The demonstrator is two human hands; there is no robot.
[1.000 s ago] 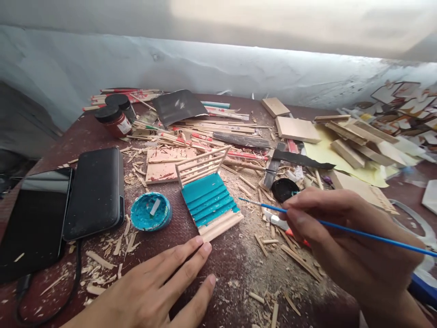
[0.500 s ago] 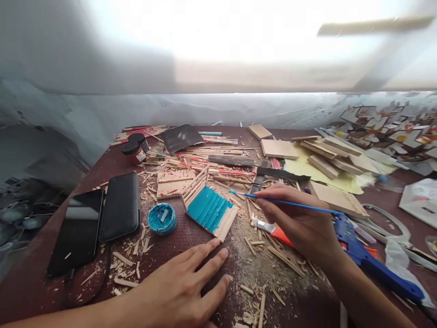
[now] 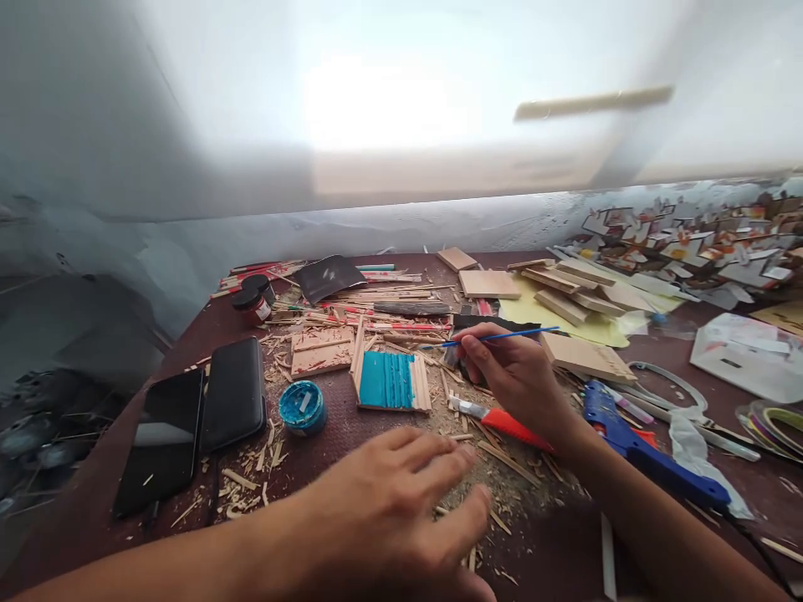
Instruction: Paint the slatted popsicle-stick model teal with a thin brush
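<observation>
A thin blue paintbrush (image 3: pixel 502 338) sits nearly level in my right hand (image 3: pixel 518 376), pinched near its bristle end with the tip pointing left. Just left of that tip, a small wooden-stick panel (image 3: pixel 389 380) lies flat, its middle painted teal.

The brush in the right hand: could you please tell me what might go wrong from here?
1. The right hand holds the brush with its tip close to the panel; paint might drip onto the bare sticks.
2. The left hand is open just in front of the panel and might smear the teal coat, if it is wet.
3. The paint pot stands open beside the case and phone; a knock could splash them.
</observation>
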